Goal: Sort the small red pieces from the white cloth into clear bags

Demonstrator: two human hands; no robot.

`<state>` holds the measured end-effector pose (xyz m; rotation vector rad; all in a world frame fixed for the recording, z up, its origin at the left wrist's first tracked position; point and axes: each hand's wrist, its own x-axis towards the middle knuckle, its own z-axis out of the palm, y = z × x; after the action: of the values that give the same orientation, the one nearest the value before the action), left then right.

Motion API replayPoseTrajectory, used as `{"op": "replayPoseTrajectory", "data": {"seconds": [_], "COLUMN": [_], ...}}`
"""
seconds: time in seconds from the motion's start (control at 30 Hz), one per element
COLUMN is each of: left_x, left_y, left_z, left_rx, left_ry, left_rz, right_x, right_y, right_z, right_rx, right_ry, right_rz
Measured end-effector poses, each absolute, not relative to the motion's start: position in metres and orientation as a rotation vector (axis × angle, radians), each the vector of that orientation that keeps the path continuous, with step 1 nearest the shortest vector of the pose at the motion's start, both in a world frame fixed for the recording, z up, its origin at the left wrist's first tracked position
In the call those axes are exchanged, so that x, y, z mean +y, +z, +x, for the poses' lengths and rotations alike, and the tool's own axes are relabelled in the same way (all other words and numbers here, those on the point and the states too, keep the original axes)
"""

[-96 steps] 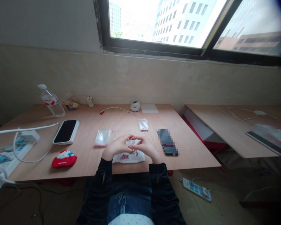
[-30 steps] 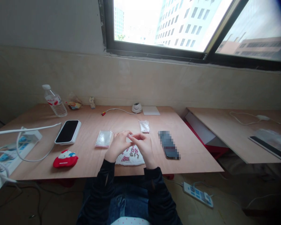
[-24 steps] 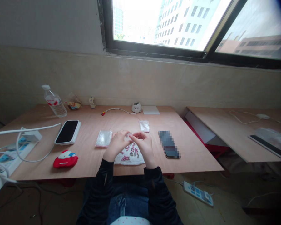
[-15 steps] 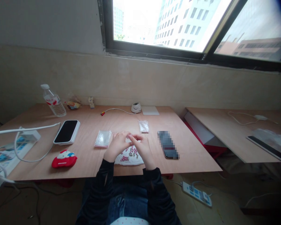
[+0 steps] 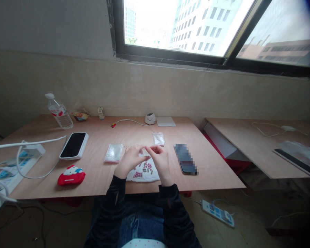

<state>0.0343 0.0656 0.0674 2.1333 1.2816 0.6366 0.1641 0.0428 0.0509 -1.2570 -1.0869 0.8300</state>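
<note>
Both hands are raised over a white cloth (image 5: pixel 150 177) near the table's front edge. Several small pink and metallic pieces (image 5: pixel 146 168) lie on the cloth. My left hand (image 5: pixel 130 160) is at the cloth's left side, fingers bent and closed toward the right; what it holds is too small to make out. My right hand (image 5: pixel 158 160) faces it with thumb and index finger pinched, also on something too small to see. A clear bag (image 5: pixel 113 153) lies left of my left hand, and a smaller bag (image 5: pixel 158 138) lies behind my right hand.
A phone (image 5: pixel 186 160) lies to the right. On the left are a white-cased device (image 5: pixel 74 146), a red pouch (image 5: pixel 71 175), a power strip (image 5: pixel 14 172) with cables and a bottle (image 5: pixel 59 112). A small white camera (image 5: pixel 150 119) stands at the back.
My right hand has shifted slightly to the right, so the gap between the two hands is a little wider. The pieces on the cloth look the same.
</note>
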Motion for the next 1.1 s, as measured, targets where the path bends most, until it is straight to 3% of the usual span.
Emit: {"op": "replayPoseTrajectory", "data": {"seconds": [0.17,0.47,1.1], "left_x": [0.067,0.070,0.069], "left_y": [0.064,0.062,0.066], "left_z": [0.030,0.018,0.018], "left_rx": [1.395,1.385,1.320], "left_ry": [0.703,0.747,0.758], "left_rz": [2.144,2.018,2.076], "right_x": [0.051,0.055,0.056], "right_y": [0.034,-0.009,-0.021], "right_z": [0.180,0.203,0.195], "right_rx": [-1.083,-1.470,-1.654], "right_ry": [0.809,0.746,0.863], "right_rz": [-1.325,-1.825,-1.959]}}
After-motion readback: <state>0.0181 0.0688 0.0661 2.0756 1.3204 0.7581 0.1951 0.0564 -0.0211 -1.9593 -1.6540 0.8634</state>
